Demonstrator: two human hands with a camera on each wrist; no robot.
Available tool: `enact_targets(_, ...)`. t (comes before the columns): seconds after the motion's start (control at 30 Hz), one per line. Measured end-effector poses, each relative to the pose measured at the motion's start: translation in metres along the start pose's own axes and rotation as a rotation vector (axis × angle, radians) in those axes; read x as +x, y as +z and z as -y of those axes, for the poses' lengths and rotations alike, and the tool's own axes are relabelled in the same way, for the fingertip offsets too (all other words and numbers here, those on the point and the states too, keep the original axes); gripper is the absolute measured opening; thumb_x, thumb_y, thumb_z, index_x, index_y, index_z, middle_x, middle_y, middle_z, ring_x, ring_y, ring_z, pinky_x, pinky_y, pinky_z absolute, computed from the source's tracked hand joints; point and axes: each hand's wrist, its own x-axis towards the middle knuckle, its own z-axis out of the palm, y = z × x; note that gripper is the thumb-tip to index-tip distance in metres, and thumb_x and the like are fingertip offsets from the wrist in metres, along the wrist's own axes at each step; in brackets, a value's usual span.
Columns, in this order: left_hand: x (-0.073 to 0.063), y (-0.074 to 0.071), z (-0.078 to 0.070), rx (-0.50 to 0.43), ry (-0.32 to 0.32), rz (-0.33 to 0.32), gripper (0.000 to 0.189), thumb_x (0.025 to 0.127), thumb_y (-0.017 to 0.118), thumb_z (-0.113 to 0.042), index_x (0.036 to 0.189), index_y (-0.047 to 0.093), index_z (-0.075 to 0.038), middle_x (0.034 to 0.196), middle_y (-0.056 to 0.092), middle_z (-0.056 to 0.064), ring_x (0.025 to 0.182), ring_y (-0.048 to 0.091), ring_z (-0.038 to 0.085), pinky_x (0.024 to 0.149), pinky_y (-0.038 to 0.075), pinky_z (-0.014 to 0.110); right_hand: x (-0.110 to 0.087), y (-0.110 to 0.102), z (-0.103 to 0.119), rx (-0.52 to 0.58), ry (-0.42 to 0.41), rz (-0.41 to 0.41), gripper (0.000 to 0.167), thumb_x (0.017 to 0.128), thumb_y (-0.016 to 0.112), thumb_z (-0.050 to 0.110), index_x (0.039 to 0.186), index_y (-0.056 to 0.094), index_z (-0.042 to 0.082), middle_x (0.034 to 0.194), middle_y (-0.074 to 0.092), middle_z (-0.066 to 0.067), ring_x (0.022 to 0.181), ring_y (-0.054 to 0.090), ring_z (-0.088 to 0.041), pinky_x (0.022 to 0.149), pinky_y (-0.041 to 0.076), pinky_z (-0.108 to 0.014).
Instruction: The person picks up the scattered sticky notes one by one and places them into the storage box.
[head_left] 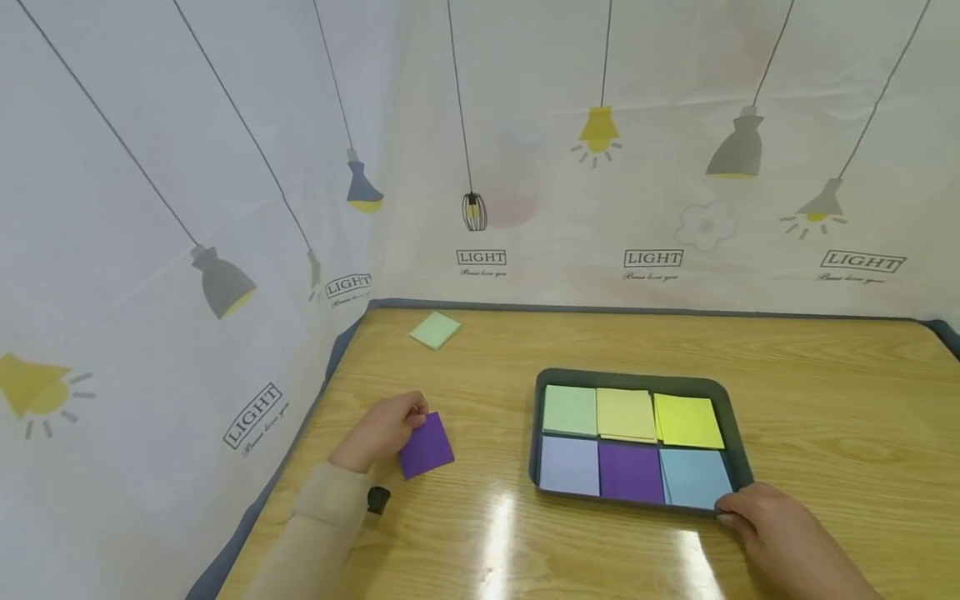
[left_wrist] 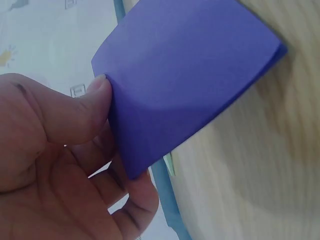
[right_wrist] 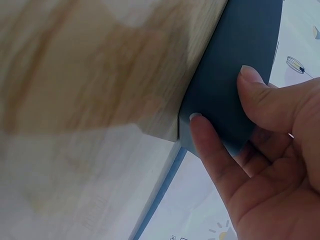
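Left of the tray, my left hand (head_left: 384, 433) pinches a square pad of purple sticky notes (head_left: 427, 447) by one edge. In the left wrist view the thumb presses on the face of the purple pad (left_wrist: 190, 70), with fingers behind it. My right hand (head_left: 783, 533) grips the near right corner of a dark grey tray (head_left: 738, 454). The right wrist view shows thumb and fingers on the tray's outer wall (right_wrist: 225, 75). Inside lie two rows of paper squares: green (head_left: 570, 410), cream (head_left: 626, 413), yellow (head_left: 688, 422), lavender (head_left: 570, 466), purple (head_left: 631, 472) and light blue (head_left: 696, 478).
A pale green pad (head_left: 435, 330) lies at the far left of the wood-grain table (head_left: 840, 400). White sheets printed with lamps (head_left: 540, 183) stand along the back and left edges. A small black object (head_left: 378, 500) shows beside the left sleeve.
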Motion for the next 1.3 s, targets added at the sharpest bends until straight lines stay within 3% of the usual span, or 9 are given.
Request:
enact_targets(0.3, 0.010, 0.001, -0.026, -0.009, 0.053, 0.029, 0.011, 0.102, 0.058, -0.009, 0.093, 0.063, -0.013, 0.089, 0.065, 0.001, 0.076, 0.054, 0.015, 0.069, 0.045, 0.030, 0.001, -0.003, 0.001, 0.009, 0.027, 0.058, 0.006, 0.089, 0.075, 0.011, 0.092, 0.075, 0.016, 0.087, 0.068, 0.009, 0.079, 0.056, -0.007, 0.073, 0.054, -0.035)
enact_targets(0.53, 0.016, 0.000, -0.045, -0.043, 0.099, 0.082, 0.010, 0.103, 0.056, -0.010, 0.096, 0.063, -0.013, 0.090, 0.064, 0.000, 0.076, 0.055, 0.015, 0.069, 0.046, 0.030, 0.002, -0.003, 0.000, 0.016, 0.023, 0.057, 0.006, 0.089, 0.075, 0.010, 0.092, 0.075, 0.016, 0.086, 0.067, 0.009, 0.078, 0.055, -0.007, 0.072, 0.053, -0.034)
enact_targets(0.7, 0.019, -0.002, -0.063, -0.085, 0.187, 0.119, 0.011, 0.103, 0.057, -0.010, 0.094, 0.062, -0.014, 0.083, 0.060, -0.001, 0.073, 0.054, 0.014, 0.065, 0.045, 0.028, 0.002, -0.003, 0.001, 0.014, 0.031, 0.074, 0.006, 0.089, 0.075, 0.010, 0.092, 0.075, 0.015, 0.085, 0.067, 0.009, 0.078, 0.055, -0.008, 0.072, 0.053, -0.035)
enact_targets(0.93, 0.026, -0.002, -0.091, -0.122, 0.338, 0.141, 0.010, 0.102, 0.058, -0.011, 0.094, 0.061, -0.015, 0.080, 0.057, -0.003, 0.071, 0.051, 0.011, 0.064, 0.044, 0.026, 0.002, -0.004, 0.002, 0.012, 0.019, 0.037, 0.007, 0.088, 0.076, 0.010, 0.091, 0.075, 0.016, 0.086, 0.068, 0.009, 0.080, 0.057, -0.008, 0.073, 0.054, -0.036)
enact_targets(1.17, 0.037, 0.010, -0.119, -0.204, 0.363, 0.220, 0.012, 0.103, 0.057, -0.011, 0.092, 0.061, -0.013, 0.082, 0.058, -0.003, 0.074, 0.052, 0.010, 0.065, 0.045, 0.023, 0.002, -0.004, 0.001, 0.012, 0.035, 0.072, 0.006, 0.089, 0.075, 0.010, 0.092, 0.075, 0.016, 0.087, 0.068, 0.008, 0.079, 0.055, -0.008, 0.073, 0.054, -0.036)
enact_targets(1.3, 0.042, 0.019, -0.133, -0.204, 0.367, 0.256, 0.010, 0.103, 0.057, -0.012, 0.094, 0.062, -0.013, 0.081, 0.055, -0.003, 0.073, 0.050, 0.009, 0.064, 0.042, 0.021, 0.000, -0.002, 0.001, 0.003, 0.005, 0.027, 0.007, 0.087, 0.077, 0.010, 0.090, 0.074, 0.016, 0.085, 0.067, 0.010, 0.077, 0.055, -0.006, 0.071, 0.053, -0.033)
